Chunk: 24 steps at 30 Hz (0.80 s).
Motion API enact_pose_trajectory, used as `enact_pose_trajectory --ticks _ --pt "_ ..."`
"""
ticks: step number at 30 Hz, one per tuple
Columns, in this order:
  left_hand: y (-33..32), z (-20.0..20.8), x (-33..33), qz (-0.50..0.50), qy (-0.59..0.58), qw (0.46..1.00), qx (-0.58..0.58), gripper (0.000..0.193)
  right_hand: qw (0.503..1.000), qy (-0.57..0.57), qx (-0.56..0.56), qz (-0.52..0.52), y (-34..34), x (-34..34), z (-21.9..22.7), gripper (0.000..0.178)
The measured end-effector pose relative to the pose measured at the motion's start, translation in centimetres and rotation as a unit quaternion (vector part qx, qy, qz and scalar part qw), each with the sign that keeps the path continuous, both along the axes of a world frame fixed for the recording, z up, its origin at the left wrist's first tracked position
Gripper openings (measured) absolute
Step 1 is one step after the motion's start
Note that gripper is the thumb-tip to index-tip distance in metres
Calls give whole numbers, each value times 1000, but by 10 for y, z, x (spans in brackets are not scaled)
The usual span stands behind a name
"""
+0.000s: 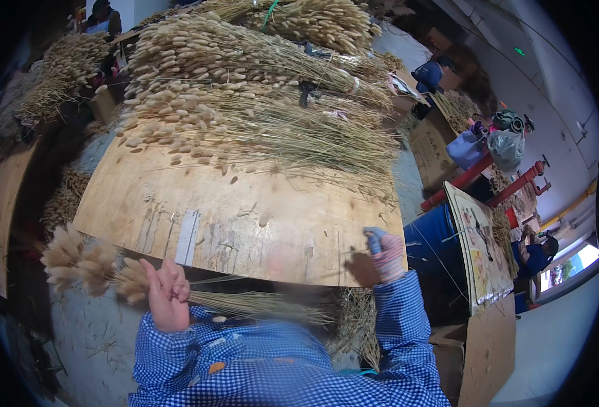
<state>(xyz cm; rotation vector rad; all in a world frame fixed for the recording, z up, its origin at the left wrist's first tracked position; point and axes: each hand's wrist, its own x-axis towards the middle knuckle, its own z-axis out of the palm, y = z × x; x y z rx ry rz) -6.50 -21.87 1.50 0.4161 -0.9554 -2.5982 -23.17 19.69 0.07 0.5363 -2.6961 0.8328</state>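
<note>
At the near edge of the plywood tabletop point(245, 224), head view: the left hand point(168, 296) closes its grip around a bundle of dried fluffy-headed stems point(103, 268), held level. Stems are best kept aligned, grip firm near the heads. The gloved right hand point(384, 254), fist raised, clasps a blue-handled tool point(374, 239).

The right hand point(384, 254) is blurred; its grasp cannot be made out.

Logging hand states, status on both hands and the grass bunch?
Left hand shut on dried grass bunch. Right hand gloved, closed at wooden board edge. Nothing between.
</note>
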Motion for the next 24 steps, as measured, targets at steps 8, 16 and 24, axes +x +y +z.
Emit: enact_pose_trajectory --ticks 8,16,24 --pt "-19 -6 -1 65 36 997 37 59 877 -100 337 -329 125 -38 9 25" --pt "-27 -27 -5 17 26 995 94 58 988 85 131 15 -48 -127 5 31" --pt "-24 -24 -9 -4 1 994 106 61 949 29 312 27 -153 -168 -4 37"
